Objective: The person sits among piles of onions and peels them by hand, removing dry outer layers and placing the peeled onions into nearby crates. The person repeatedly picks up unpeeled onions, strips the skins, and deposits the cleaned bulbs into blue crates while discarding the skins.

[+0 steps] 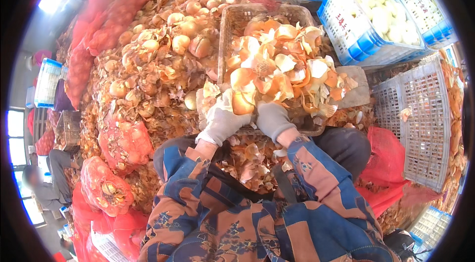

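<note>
My left hand (224, 117), in a pale work glove, grips a yellow-brown onion (243, 103). My right hand (274, 119), in a grey glove, is curled close against the onion's right side. Its fingertips are hidden, so what it grips cannot be made out. Both hands are over the near edge of a worn plastic crate (221, 45) between my knees. Loose onion skins (272, 65) are heaped in and above that crate. A board (356, 85) under the skins juts out to the right, and another onion (190, 100) lies left of my left hand.
Unpeeled onions (180, 43) and skins spread across the left. Red mesh sacks (124, 143) stand there too. At upper right, blue-and-white crates (365, 39) hold peeled onions (382, 17) and bear writing. A grey crate (423, 121) lies at right. Another person (52, 184) sits far left.
</note>
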### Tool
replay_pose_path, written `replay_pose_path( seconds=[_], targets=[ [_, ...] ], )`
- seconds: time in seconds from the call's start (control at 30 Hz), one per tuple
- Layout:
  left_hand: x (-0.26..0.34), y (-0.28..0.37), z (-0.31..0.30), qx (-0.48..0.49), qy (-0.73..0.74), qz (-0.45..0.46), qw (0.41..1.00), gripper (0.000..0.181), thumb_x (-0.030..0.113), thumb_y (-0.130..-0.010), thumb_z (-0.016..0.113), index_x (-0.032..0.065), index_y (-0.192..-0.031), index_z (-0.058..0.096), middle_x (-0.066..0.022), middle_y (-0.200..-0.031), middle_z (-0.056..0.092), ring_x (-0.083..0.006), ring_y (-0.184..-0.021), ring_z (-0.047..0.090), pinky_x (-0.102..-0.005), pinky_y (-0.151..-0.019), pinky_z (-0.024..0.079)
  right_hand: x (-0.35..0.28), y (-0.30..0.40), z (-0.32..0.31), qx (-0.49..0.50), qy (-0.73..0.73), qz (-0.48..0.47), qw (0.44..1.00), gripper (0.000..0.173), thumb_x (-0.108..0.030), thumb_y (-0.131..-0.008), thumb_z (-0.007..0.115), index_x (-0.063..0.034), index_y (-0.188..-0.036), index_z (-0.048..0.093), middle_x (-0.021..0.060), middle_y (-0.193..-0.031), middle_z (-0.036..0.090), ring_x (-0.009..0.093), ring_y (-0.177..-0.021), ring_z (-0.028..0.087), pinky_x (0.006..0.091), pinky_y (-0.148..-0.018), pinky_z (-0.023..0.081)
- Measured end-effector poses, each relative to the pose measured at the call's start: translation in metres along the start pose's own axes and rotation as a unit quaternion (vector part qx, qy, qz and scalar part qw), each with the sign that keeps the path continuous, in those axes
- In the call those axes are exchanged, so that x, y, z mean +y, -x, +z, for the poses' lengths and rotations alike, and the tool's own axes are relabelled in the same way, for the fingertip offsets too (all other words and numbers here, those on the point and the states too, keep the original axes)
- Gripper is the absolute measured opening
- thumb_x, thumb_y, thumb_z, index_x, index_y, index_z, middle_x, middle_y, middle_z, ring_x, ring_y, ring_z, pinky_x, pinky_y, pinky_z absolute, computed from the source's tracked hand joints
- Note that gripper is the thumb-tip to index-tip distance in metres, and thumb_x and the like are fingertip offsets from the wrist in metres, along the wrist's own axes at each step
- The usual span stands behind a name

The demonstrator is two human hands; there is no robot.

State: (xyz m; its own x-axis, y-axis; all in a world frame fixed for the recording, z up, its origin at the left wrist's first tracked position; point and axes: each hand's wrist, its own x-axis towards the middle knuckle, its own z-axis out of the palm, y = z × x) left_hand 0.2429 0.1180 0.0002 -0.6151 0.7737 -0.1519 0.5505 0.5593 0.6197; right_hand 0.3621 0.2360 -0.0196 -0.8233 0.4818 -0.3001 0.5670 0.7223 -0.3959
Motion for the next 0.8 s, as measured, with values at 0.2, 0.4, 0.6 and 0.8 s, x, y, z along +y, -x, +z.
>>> replay_pose_path(
  seconds=[0.2, 0.4, 0.6, 0.8],
  targets=[
    [-0.018, 0.007, 0.004, 0.054, 0.080, 0.059, 0.994, 0.074, 0.031, -0.062, 0.085, 0.0026, -0.123, 0.055, -0.0124, -0.116, 0.059, -0.0274, -0.109, 0.055, -0.0384, -0.097, 0.043, -0.002, -0.006, -0.006, -0.009, 0.115, -0.042, 0.992, 0.017, -0.009, -0.081, 0.059, -0.0039, -0.095, 0.067, 0.0178, -0.085, 0.071, 0.033, -0.084, 0.070, 0.0428, -0.071, 0.054],
    [-0.033, 0.009, 0.005, 0.051, 0.172, -0.039, 0.983, 0.089, 0.049, -0.065, 0.083, -0.0040, -0.127, 0.048, -0.0176, -0.106, 0.066, -0.0288, -0.099, 0.065, -0.0350, -0.087, 0.050, 0.051, -0.030, -0.051, 0.022, 0.135, 0.026, 0.990, 0.017, -0.013, -0.087, 0.057, -0.0028, -0.097, 0.066, 0.0189, -0.084, 0.070, 0.033, -0.077, 0.070, 0.0431, -0.065, 0.055],
    [-0.019, 0.014, 0.007, -0.031, 0.277, -0.167, 0.946, 0.077, 0.040, -0.075, 0.080, -0.0062, -0.129, 0.048, -0.0164, -0.110, 0.063, -0.0216, -0.102, 0.062, -0.0289, -0.087, 0.050, 0.026, 0.022, -0.059, -0.061, -0.312, 0.104, 0.942, 0.023, -0.015, -0.085, 0.057, 0.0051, -0.094, 0.062, 0.0159, -0.074, 0.064, 0.026, -0.060, 0.064, 0.0348, -0.054, 0.052],
    [-0.025, 0.027, 0.014, 0.024, 0.230, -0.102, 0.968, 0.095, 0.051, -0.081, 0.071, -0.0107, -0.141, 0.031, -0.0193, -0.117, 0.062, -0.0250, -0.106, 0.061, -0.0309, -0.088, 0.049, -0.002, 0.049, -0.020, -0.095, -0.354, 0.048, 0.929, 0.020, -0.011, -0.081, 0.060, 0.0080, -0.087, 0.059, 0.0139, -0.061, 0.061, 0.024, -0.048, 0.063, 0.0348, -0.047, 0.051]
  ],
)
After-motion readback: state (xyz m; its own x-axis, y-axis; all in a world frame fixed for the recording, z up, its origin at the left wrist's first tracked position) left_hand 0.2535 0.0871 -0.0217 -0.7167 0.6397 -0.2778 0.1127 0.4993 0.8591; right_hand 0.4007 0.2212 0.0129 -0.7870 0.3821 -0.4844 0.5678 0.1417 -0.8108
